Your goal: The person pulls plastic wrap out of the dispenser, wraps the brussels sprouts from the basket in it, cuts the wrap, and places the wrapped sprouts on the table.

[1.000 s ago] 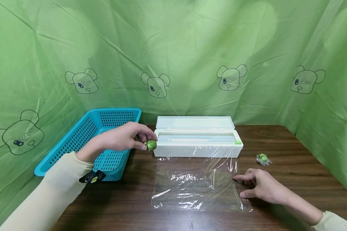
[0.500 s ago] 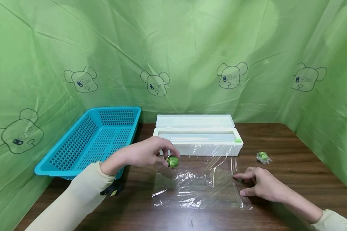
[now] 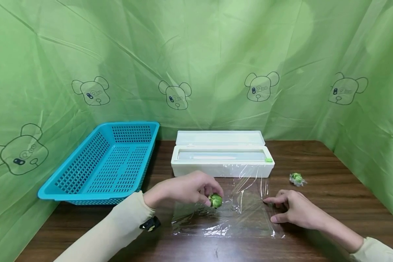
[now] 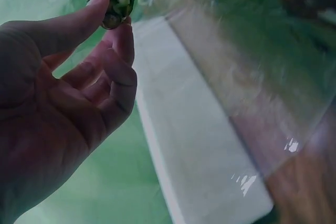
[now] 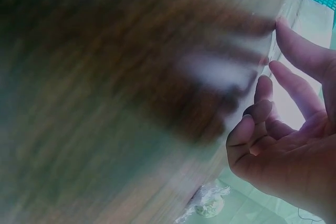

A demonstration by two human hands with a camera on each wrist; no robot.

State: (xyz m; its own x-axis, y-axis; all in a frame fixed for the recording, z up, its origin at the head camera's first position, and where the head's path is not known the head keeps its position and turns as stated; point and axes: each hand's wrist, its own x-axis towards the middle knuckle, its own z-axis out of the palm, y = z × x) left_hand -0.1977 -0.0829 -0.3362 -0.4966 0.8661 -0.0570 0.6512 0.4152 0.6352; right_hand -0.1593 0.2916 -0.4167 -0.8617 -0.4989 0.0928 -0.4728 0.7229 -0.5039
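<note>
Between thumb and fingertips my left hand [image 3: 193,187] pinches a green Brussels sprout [image 3: 215,200], held over a clear sheet of cling film [image 3: 229,222]. The left wrist view shows the same Brussels sprout [image 4: 116,1] against the thumb. Spread out on the table, the film runs forward from a white cling film dispenser [image 3: 222,169] whose lid stands up. My right hand [image 3: 294,209] rests at the film's right edge, thumb and index fingertips apart and pressing down. In the right wrist view its other fingers [image 5: 262,114] are bent, with nothing in them.
A blue plastic basket [image 3: 96,196] stands at the left. Beyond the right hand lies a small film-wrapped Brussels sprout [image 3: 297,178]. A green cutter tab [image 3: 268,160] sits at the dispenser's right end. Green cloth [image 3: 216,54] hangs behind the brown wooden table [image 3: 327,174].
My left hand has carried the Brussels sprout from beside the basket and dispenser, rightward and nearer, to above the middle of the film. The right hand has kept its place on the edge.
</note>
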